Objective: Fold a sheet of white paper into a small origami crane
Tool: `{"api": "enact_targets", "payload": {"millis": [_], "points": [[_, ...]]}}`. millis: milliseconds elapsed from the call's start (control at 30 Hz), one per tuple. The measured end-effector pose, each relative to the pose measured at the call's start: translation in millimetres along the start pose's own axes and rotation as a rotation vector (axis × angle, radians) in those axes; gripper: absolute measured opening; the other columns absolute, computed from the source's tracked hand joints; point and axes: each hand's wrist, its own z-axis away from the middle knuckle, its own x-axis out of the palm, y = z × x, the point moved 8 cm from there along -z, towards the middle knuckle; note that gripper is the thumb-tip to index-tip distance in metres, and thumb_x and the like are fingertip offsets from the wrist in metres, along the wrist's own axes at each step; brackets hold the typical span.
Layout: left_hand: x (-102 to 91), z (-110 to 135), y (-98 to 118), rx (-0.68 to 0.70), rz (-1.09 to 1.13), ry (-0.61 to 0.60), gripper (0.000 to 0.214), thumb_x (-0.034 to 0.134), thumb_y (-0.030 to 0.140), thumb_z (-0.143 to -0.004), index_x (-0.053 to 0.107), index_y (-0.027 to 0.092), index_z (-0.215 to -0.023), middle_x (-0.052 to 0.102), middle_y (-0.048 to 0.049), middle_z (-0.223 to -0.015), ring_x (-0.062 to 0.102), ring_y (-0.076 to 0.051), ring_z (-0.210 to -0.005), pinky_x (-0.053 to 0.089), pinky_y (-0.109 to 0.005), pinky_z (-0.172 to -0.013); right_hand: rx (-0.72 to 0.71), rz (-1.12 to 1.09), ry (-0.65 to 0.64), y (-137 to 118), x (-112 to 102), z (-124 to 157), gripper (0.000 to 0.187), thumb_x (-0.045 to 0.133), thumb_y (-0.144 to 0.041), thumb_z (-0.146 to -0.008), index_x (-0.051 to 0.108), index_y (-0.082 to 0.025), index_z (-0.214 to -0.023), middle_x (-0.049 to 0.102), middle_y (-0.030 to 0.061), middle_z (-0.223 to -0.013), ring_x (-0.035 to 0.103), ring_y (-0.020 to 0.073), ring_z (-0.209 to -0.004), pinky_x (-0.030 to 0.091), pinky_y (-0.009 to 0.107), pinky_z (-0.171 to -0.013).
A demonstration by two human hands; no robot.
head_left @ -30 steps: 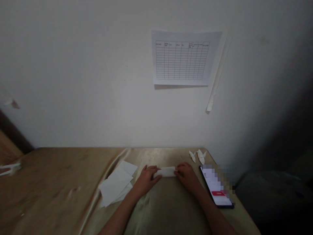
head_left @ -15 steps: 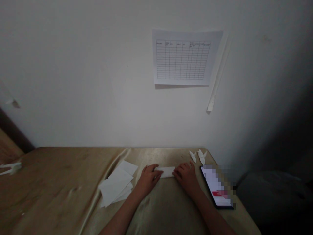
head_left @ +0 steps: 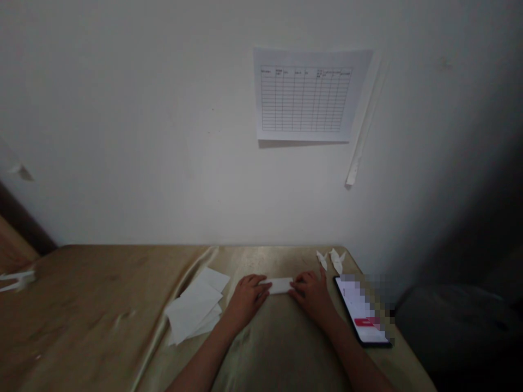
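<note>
Between my two hands a narrow strip of folded white paper (head_left: pixel 280 286) lies crosswise on the cloth-covered table (head_left: pixel 281 337). My left hand (head_left: pixel 248 294) pinches its left end between thumb and fingers. At the other end, the bent fingers and thumb of my right hand (head_left: pixel 309 291) grip the paper. Two small folded paper shapes, one (head_left: pixel 322 259) beside a larger one (head_left: pixel 337 261), rest beyond my right hand. Left of my left hand is a fanned pile of white paper sheets (head_left: pixel 196 305).
A phone (head_left: pixel 359 313) with a lit screen lies right of my right forearm, partly blurred out. A printed table sheet (head_left: pixel 306 98) hangs on the wall behind the table. A white object (head_left: pixel 18 280) sits at the far left, and a dark shape (head_left: pixel 453 321) stands beyond the right edge.
The folded paper looks slightly narrower and flatter between my fingers. Both hands have barely moved, with small shifts of the fingers at each end.
</note>
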Motion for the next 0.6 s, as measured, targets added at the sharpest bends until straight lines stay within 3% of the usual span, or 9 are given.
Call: {"api": "enact_targets", "payload": {"millis": [600], "points": [[2.5, -1.3, -1.6, -0.007, 0.001, -0.024, 0.031, 0.056, 0.031, -0.095, 0.07, 0.03, -0.123, 0.068, -0.0037, -0.13, 0.057, -0.025, -0.12, 0.043, -0.048, -0.109, -0.014, 0.013, -0.002, -1.6, 0.9, 0.1, 0.02, 0.06, -0.036, -0.094, 0.075, -0.037, -0.107, 0.072, 0.0017, -0.112, 0.057, 0.0266, -0.114, -0.006, 0.067, -0.117]]}}
